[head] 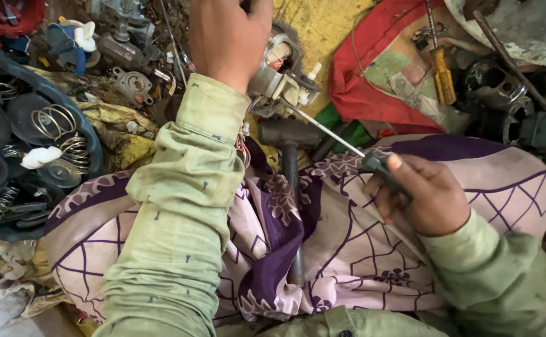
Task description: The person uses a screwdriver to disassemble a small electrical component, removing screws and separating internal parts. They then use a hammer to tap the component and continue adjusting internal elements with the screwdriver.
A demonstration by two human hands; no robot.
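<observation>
Green-sleeved left hand (228,34) grips a small motor (279,72) while the right hand (424,193) clasps a screwdriver (372,161), its tip at the motor.

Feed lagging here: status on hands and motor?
Left hand steadies small motor. Right hand grips screwdriver, tip at motor. Hammer lies on lap, apart.

No packages, labels, signs or screens are showing anywhere in this cluttered view, near or far.
</observation>
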